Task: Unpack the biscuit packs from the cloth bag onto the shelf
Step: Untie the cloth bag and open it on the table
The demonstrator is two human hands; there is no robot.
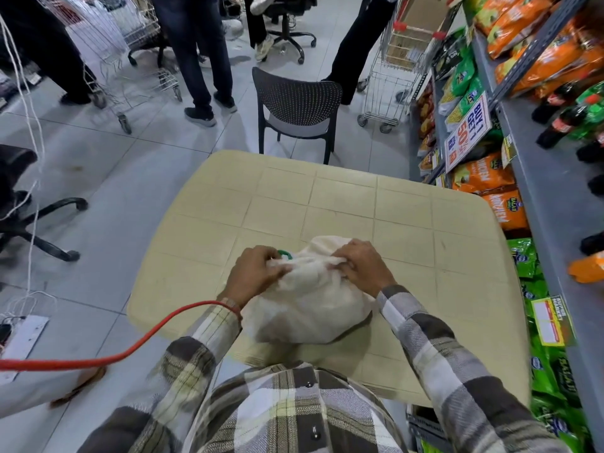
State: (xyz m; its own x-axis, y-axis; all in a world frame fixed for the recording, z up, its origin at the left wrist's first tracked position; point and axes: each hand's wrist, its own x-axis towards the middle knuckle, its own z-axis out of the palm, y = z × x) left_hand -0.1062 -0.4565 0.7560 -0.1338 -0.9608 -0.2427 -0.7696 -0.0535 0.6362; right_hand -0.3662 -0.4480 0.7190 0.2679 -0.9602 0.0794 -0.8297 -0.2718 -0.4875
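A white cloth bag (310, 299) sits bulging on a cream table (327, 197), in the half nearer the person and close to the near edge. Its mouth is gathered at the top, so its contents cannot be seen. The left hand (251, 273) pinches bunched cloth at the left of the mouth, fingers curled tight, just beside a small green ring (285, 254) that pokes out there. The right hand (362, 263) grips a fold at the right of the mouth, fingers curled into the cloth. Beyond the bag the table's grooved top runs to its far edge, where a dark chair (294, 109) stands just behind. The table's right edge lies just beside a grey shelf (549, 191), whose tiers hold orange packs (490, 174), green packs (523, 256) and bottles (568, 119). A wire trolley (389, 80) stands at the shelf's far end. To the left is tiled floor, and a red cable (130, 351) runs from the left edge up to the left wrist.
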